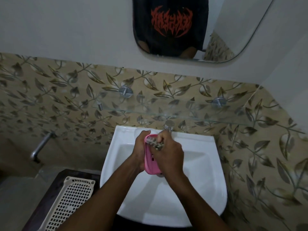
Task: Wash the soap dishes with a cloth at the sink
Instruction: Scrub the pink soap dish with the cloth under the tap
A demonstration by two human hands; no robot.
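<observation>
Your left hand (141, 152) grips one pink soap dish (150, 161) by its long edge, holding it tilted over the white sink (196, 189). Your right hand (168, 152) is clenched on a patterned cloth (155, 144), pressing it into the top end of the dish, near the tap (168, 126).

The dish looks like thin moulded plastic: light, stiff enough to take a firm rub, and likely slippery once wet and soapy. Keep your fingers wrapped round the rim and your thumb on the opposite edge, as you have them, rather than pinching the flat face. The slots in its floor will probably catch the cloth, so work it along them. The cloth is soft and bunches easily; a tight wad gives you more pressure.

Count: one dish in view, one cloth, one sink. Any other soap dishes are out of sight. A cream basket (70, 204) sits on the dark bench (55, 182) to your left; I can't see anything in it.
</observation>
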